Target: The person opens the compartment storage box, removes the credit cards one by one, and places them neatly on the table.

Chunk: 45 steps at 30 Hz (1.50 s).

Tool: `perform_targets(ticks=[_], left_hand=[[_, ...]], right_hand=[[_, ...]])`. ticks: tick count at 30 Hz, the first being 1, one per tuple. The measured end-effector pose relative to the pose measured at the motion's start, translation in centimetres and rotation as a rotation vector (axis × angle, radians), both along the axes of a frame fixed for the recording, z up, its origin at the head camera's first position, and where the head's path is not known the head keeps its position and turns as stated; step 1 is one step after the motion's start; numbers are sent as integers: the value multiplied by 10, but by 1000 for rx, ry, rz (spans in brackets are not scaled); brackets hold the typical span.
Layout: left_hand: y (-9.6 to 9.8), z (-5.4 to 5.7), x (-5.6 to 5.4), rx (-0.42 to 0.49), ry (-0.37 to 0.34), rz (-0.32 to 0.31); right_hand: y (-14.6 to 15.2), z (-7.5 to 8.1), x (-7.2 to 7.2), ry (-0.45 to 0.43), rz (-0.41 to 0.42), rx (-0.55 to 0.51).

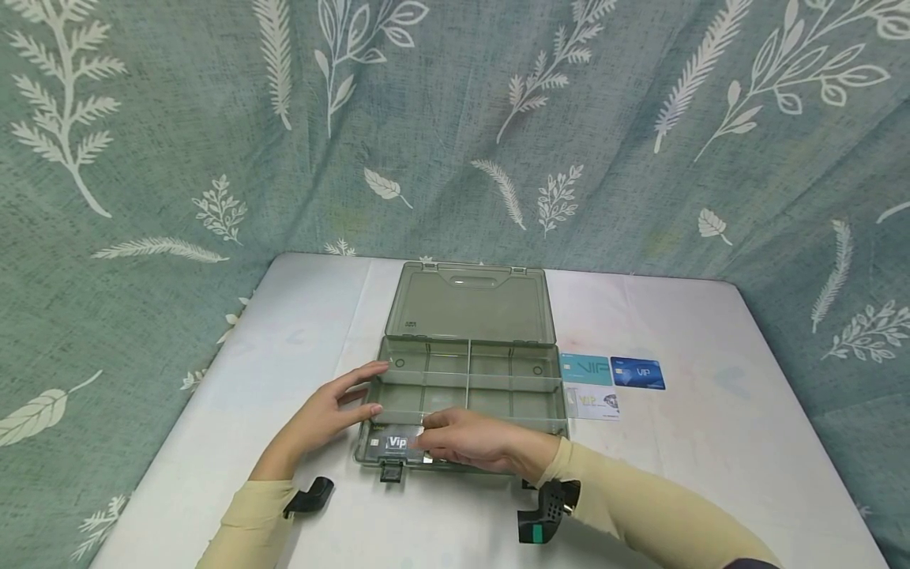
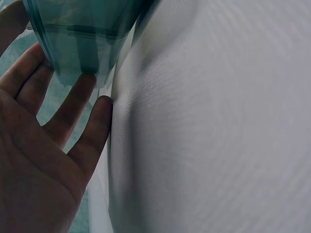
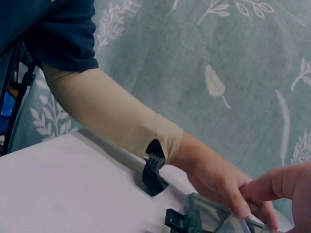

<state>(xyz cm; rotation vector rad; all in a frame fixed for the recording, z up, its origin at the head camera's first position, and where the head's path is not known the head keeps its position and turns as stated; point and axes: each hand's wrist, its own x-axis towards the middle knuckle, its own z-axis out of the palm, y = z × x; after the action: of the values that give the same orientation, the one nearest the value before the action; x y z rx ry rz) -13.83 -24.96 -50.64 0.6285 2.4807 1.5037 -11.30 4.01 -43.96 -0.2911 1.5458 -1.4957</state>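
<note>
A translucent grey-green divided box (image 1: 566,403) lies with its lid (image 1: 469,304) laid back behind it. In the front left compartment is a dark card (image 1: 384,444) marked "Vip". My right hand (image 1: 476,436) reaches over the front compartment and pinches this card's right end; its lower fingers are partly hidden. My left hand (image 1: 323,415) steadies the box's left side with spread fingers, thumb near the front left corner. In the left wrist view, its fingertips (image 2: 87,80) touch the box wall (image 2: 77,43).
Right of the box lie a teal VIP card (image 1: 586,369), a blue VIP card (image 1: 637,373) and a white VIP card (image 1: 593,401). A latch (image 1: 391,472) juts from the front edge. White cloth (image 1: 711,442) covers the table, with a patterned green curtain (image 1: 441,142) behind.
</note>
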Motion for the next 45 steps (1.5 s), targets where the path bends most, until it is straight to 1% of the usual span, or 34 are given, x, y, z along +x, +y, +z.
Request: perform_targets(ticks=[8, 14, 26, 30, 33, 37, 42, 45], left_hand=[[0, -1, 0, -18, -2, 16], [-1, 0, 1, -16, -7, 15], [-1, 0, 0, 14, -8, 2], [0, 0, 0, 12, -8, 1], [0, 1, 0, 8, -6, 1], [0, 1, 0, 7, -4, -3], [0, 1, 1, 1, -4, 0], [0, 0, 1, -1, -3, 3]], right_hand=[[2, 0, 2, 36, -8, -12], [4, 5, 2, 66, -20, -20], [7, 12, -2, 210, 21, -36], [5, 10, -4, 249, 18, -43], [2, 8, -5, 279, 6, -28], [-2, 5, -7, 304, -21, -18], [-10, 0, -10, 333, -48, -30], [-15, -2, -12, 377, -54, 5]])
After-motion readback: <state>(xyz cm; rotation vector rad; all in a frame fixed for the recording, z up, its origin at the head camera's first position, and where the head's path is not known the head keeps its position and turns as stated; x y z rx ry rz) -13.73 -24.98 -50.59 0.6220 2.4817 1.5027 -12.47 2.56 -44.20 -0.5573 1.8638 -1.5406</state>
